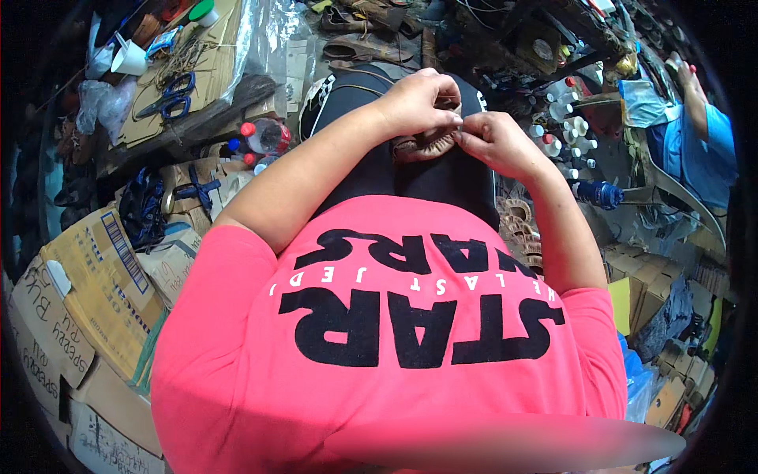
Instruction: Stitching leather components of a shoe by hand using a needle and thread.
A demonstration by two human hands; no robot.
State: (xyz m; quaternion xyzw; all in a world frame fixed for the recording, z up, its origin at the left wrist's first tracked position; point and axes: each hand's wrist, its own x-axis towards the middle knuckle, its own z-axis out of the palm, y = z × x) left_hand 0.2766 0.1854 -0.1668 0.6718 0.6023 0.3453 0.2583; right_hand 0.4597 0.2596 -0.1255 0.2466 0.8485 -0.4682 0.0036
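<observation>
Your left hand and right hand are both pinching one brown leather shoe upper (its edge looks puckered) over the lap of your black trousers; blue-handled scissors lie on flat cardboard to your left, near a white cup.

Clutter crowds the room and hides most of the floor. Between ten and eleven o'clock stands a rough, dark wooden desk, topped with brown cardboard sheeting. Printed and hand-lettered cardboard boxes overlap from eight to nine o'clock, and stacked brown card sits just past three. Bright light falls on the middle, sinking into deep shadow toward the edges.
</observation>
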